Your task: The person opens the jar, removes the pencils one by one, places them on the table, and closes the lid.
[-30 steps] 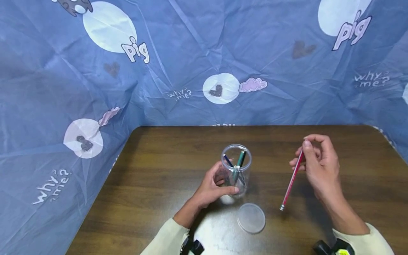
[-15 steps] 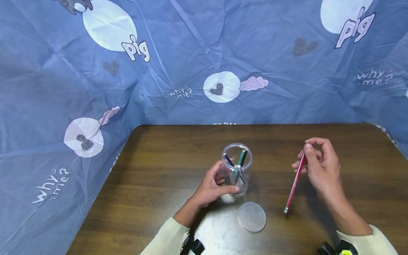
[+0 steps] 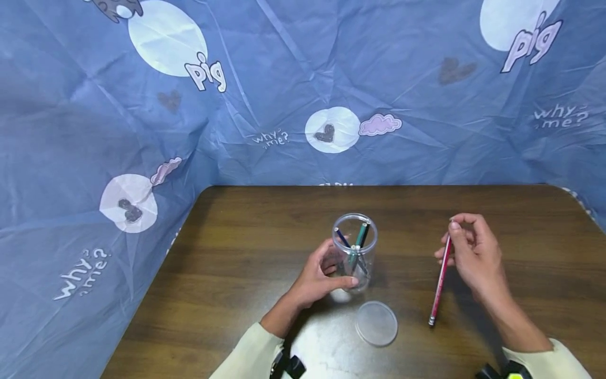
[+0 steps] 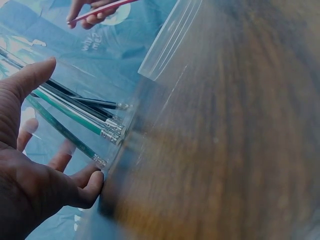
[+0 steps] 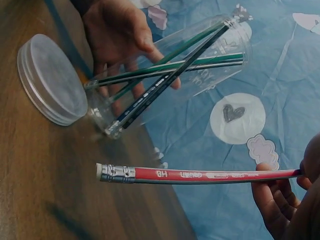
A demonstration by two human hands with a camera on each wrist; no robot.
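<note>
In the head view my left hand (image 3: 310, 279) holds a clear plastic jar (image 3: 371, 263) upright on the table, fingers and thumb around its side. Several green and dark pencils (image 3: 362, 237) lean inside; the right wrist view shows pencils (image 5: 172, 70) crossing one another. Off to the right, my right hand (image 3: 478, 258) pinches a red pencil (image 3: 440, 287) near its upper end between thumb and forefinger. The pencil's eraser end (image 5: 115, 173) points down, apart from the jar. "HB" is printed on its side. Its other tip is hidden by the fingers.
A round translucent lid (image 3: 376, 323) lies flat on the brown wooden table (image 3: 246, 252), just in front of the jar. A blue printed cloth (image 3: 265, 79) hangs behind the table and along its left side.
My right hand has come slightly lower, and the red pencil's eraser end has swung right and downward, so it hangs steeper. My left hand keeps its hold on the jar.
</note>
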